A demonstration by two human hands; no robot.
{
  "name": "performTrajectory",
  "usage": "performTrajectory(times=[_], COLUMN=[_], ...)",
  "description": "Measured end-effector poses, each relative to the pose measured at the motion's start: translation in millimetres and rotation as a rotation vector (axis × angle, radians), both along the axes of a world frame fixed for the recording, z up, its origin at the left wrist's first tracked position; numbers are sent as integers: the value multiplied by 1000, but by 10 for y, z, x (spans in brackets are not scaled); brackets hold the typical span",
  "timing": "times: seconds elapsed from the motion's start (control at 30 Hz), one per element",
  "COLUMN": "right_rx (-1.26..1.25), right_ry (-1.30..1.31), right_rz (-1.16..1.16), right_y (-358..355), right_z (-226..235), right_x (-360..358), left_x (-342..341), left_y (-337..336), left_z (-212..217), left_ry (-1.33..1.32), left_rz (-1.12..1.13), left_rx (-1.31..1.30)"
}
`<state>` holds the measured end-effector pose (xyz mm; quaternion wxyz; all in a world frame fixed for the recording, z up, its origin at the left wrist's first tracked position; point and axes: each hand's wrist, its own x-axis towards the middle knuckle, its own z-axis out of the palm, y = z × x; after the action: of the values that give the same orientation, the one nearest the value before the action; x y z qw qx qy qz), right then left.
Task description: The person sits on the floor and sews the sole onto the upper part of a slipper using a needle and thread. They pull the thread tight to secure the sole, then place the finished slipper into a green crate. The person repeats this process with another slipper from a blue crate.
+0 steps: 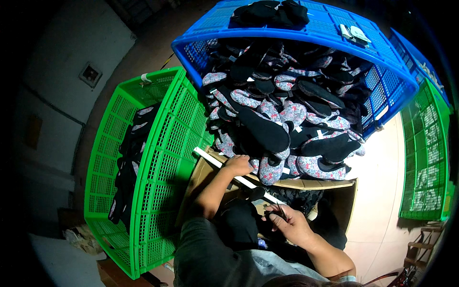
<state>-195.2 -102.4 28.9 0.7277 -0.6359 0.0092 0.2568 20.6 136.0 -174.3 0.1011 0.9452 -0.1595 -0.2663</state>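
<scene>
My left hand (238, 166) reaches to the near-left edge of a heaped pile of slippers, fingers curled at a floral slipper (255, 166); their tips are partly hidden. Grey, pink-patterned uppers and black soles make up the pile, such as a black-soled slipper (264, 130) on top. Close to my body, my right hand (291, 226) is closed around a small dark scissors-like tool (280, 212), its thin point sticking up. A white bar (244, 181) runs slantwise beneath my left wrist, over an open cardboard box (353, 191). Dark items lie in the box, hard to tell apart.
The pile spills from a blue crate (390, 64) lying on its side, with black pieces (270, 14) on top. A green crate (165, 143) holding dark slippers stands left of my arm. Another green crate (423, 158) is at the right, near a wooden rack (423, 246).
</scene>
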Motion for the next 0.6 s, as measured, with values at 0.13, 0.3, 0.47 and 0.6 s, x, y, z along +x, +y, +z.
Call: performTrajectory(times=[0.13, 0.3, 0.47, 0.6], right_rx=[-26, -46, -24, -78], right_ry=[-46, -37, -41, -162], right_rz=[17, 23, -13, -77], right_y=[-2, -33, -117, -174], right_z=[-19, -51, -73, -120], right_x=[-8, 10, -23, -38], left_x=[80, 116, -114, -429], left_y=[0, 46, -63, 29], left_z=[-95, -141, 470, 1037], left_ry=[57, -86, -509, -627], left_rz=[30, -63, -299, -115], left_rx=[-40, -88, -123, -302])
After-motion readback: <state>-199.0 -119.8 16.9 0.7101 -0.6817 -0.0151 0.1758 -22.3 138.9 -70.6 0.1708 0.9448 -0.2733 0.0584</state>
